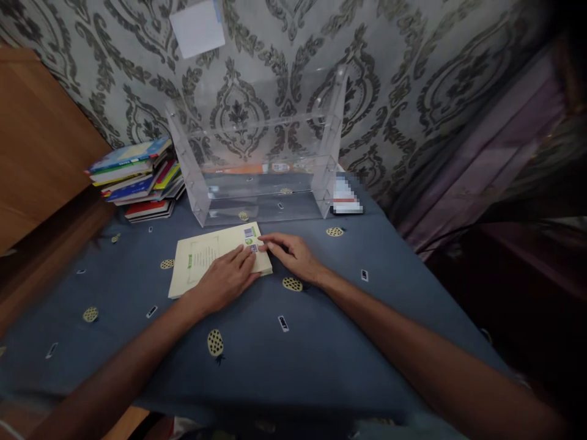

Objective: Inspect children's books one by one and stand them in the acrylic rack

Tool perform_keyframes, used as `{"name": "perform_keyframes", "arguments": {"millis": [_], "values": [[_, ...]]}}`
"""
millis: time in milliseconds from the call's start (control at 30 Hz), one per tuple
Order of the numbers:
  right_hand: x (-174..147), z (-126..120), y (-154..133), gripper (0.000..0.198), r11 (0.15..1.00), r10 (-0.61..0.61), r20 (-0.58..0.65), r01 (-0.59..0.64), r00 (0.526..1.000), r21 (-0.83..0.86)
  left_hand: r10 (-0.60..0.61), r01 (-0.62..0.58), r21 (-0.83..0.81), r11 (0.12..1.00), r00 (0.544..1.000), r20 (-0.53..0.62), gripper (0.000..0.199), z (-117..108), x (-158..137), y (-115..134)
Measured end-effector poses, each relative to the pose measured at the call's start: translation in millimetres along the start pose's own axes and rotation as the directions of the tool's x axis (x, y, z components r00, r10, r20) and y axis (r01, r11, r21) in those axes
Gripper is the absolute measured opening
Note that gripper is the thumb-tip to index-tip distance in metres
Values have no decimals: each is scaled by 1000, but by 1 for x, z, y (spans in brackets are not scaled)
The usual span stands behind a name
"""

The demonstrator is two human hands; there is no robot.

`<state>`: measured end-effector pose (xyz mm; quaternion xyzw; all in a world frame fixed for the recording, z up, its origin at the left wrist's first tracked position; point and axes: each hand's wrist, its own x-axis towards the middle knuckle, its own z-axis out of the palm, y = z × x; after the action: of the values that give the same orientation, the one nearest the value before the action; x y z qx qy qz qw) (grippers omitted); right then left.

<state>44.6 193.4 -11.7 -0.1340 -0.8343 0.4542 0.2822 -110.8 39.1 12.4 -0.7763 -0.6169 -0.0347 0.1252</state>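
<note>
A cream-coloured book [205, 252] lies flat on the blue tablecloth, with green marks and a barcode on its upper face. My left hand [227, 278] rests on the lower right part of that face, fingers stretched out over it. At the book's right end is my right hand [293, 253], its fingertips touching the edge near the barcode. The right fingers are extended, thumb and forefinger slightly apart. Just behind the book stands a clear acrylic shelf rack [261, 183] with stepped tiers.
A leaning stack of books [137, 177] is left of the rack. To the rack's right lies a blurred white item [347, 194]. The patterned tablecloth [321, 360] covers the table, whose right edge drops off near a curtain [495, 165]. A wooden cabinet [41, 140] stands at left.
</note>
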Motion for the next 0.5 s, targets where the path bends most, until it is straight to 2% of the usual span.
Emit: {"name": "perform_keyframes", "arguments": {"millis": [167, 333, 500], "values": [[-1, -2, -4, 32, 995, 45, 3, -45, 999, 84, -15, 8, -58, 998, 994, -111, 40, -8, 3, -2], [-1, -3, -6, 29, 997, 27, -10, -27, 1000, 66, -50, 35, -128, 991, 992, -114, 42, -13, 7, -8], [1, -3, -5, 29, 1000, -16, -3, 16, 1000, -16, -55, 45, -140, 989, 996, -74, 38, -12, 4, -2]]}}
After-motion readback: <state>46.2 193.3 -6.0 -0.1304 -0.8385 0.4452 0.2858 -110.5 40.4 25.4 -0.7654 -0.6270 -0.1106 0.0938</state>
